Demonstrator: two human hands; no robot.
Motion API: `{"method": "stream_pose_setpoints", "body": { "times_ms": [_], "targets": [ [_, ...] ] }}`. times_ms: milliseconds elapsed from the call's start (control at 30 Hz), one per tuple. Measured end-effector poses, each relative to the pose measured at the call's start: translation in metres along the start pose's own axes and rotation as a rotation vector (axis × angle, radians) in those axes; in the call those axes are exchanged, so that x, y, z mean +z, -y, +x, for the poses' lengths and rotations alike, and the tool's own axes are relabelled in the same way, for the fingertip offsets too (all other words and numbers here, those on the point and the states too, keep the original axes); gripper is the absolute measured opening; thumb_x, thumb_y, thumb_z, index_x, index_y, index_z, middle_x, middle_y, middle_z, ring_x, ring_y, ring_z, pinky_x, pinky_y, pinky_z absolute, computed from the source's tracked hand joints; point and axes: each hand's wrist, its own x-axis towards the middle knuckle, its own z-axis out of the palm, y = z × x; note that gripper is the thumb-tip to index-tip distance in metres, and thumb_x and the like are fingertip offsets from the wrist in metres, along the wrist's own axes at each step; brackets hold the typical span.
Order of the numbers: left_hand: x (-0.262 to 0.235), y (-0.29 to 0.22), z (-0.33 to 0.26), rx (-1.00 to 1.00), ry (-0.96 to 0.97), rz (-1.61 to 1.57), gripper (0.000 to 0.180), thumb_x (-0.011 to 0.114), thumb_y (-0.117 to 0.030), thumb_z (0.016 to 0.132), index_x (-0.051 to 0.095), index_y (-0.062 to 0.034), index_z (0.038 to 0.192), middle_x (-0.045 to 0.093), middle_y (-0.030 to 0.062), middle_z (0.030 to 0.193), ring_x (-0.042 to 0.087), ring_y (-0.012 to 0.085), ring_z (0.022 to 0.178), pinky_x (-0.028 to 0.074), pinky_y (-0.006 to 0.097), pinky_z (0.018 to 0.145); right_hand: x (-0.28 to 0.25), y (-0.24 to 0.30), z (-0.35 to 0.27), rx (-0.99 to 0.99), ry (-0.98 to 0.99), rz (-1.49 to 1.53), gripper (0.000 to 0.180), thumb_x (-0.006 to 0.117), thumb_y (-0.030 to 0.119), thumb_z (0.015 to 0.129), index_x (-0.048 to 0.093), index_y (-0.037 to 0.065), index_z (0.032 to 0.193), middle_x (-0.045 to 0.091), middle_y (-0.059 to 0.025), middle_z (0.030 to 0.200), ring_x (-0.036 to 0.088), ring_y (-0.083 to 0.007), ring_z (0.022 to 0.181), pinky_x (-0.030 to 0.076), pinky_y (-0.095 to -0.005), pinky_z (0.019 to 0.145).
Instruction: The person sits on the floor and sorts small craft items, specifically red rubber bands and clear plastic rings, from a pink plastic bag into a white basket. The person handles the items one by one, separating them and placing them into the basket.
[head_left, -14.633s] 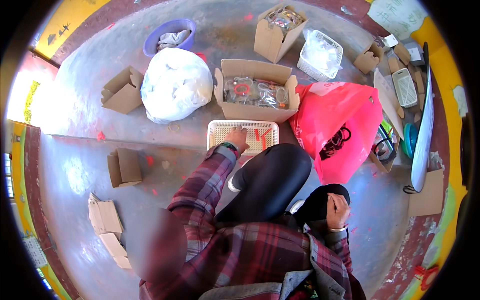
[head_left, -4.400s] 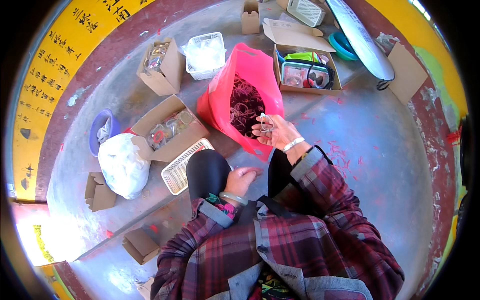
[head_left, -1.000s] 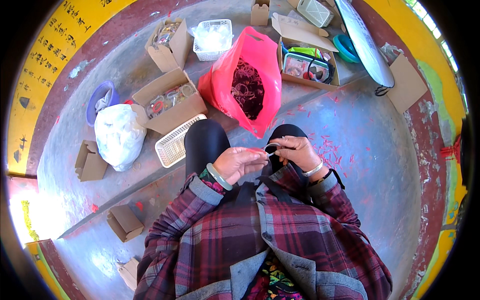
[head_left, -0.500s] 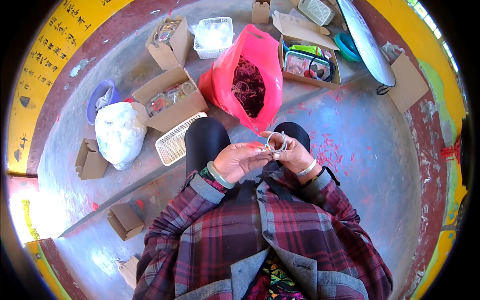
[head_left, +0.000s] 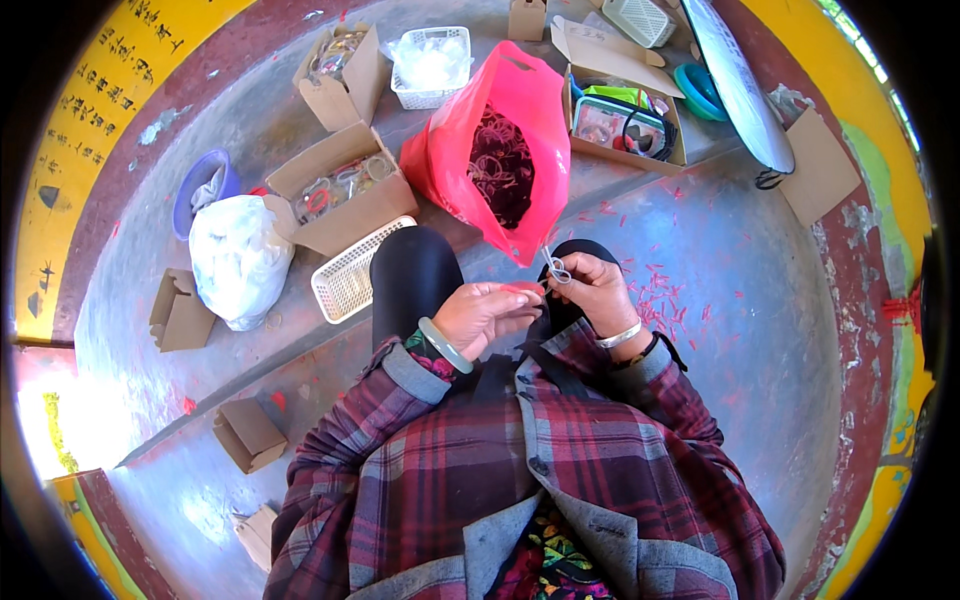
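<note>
I sit on a grey concrete floor with both hands together over my dark-trousered knees. My right hand (head_left: 597, 292), with a metal bangle on its wrist, pinches a few small clear rings (head_left: 557, 270) at its fingertips. My left hand (head_left: 482, 315), wearing a pale green bangle, holds a thin red strip (head_left: 522, 290) right beside those rings. Just beyond my hands an open pink plastic bag (head_left: 455, 150) lies on a low step, full of dark red rings (head_left: 500, 165).
A white mesh basket (head_left: 350, 280), a cardboard box of rings (head_left: 385, 205), a white sack (head_left: 238, 258) and a blue basin (head_left: 196, 182) sit to the left. More boxes (head_left: 620, 115) and baskets (head_left: 432, 65) line the back. Red scraps (head_left: 660, 295) litter the floor at right.
My right hand came back from the pink bag with the clear rings. Both hands have met over my knees, and the left now pinches the red strip beside the rings.
</note>
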Motion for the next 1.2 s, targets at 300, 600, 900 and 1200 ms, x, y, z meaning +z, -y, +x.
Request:
{"method": "stream_pose_setpoints", "body": {
  "times_ms": [300, 600, 900, 1200],
  "targets": [
    [-0.001, 0.007, 0.009, 0.023, -0.211, 0.299, 0.024, 0.056, -0.013, 0.087, 0.06, 0.0043, 0.102, 0.063, 0.0097, 0.095, 0.061, 0.0139, 0.086, 0.05, 0.024, 0.077, 0.01, 0.05, -0.009, -0.4, -0.025, -0.398, 0.012, 0.065, -0.002, 0.074, 0.06, 0.0, 0.085, 0.062, -0.0068, 0.077, 0.059, -0.0132, 0.069, 0.047, -0.0249, 0.061],
    [0.0, 0.009, 0.011, 0.045, -0.181, 0.417, 0.024, 0.053, -0.016, 0.089, 0.061, 0.0023, 0.103, 0.064, 0.0074, 0.094, 0.061, 0.0133, 0.085, 0.051, 0.023, 0.075, 0.011, 0.051, -0.006, -1.021, 0.151, -1.077, 0.02, 0.059, 0.004, 0.064, 0.06, 0.003, 0.084, 0.059, -0.0073, 0.084, 0.056, -0.0228, 0.079, 0.046, -0.0332, 0.069],
    [0.003, 0.014, 0.011, 0.143, -0.065, 0.474, 0.027, 0.046, -0.015, 0.092, 0.059, 0.0041, 0.107, 0.061, 0.0075, 0.101, 0.06, 0.0153, 0.092, 0.052, 0.029, 0.08, 0.011, 0.042, -0.006, -0.887, 0.158, -0.92, 0.019, 0.059, 0.002, 0.062, 0.061, 0.003, 0.081, 0.06, -0.0073, 0.075, 0.057, -0.0259, 0.072, 0.046, -0.0338, 0.063],
    [-0.002, 0.015, 0.012, 0.06, -0.04, 0.343, 0.03, 0.043, -0.017, 0.093, 0.055, 0.0042, 0.11, 0.06, 0.0098, 0.1, 0.06, 0.0167, 0.091, 0.052, 0.032, 0.08, 0.005, 0.027, -0.004, -0.013, 0.317, -0.321, 0.022, 0.057, -0.003, 0.072, 0.062, -0.001, 0.093, 0.065, -0.011, 0.08, 0.061, -0.0172, 0.065, 0.046, -0.0268, 0.061]
  ]
}}
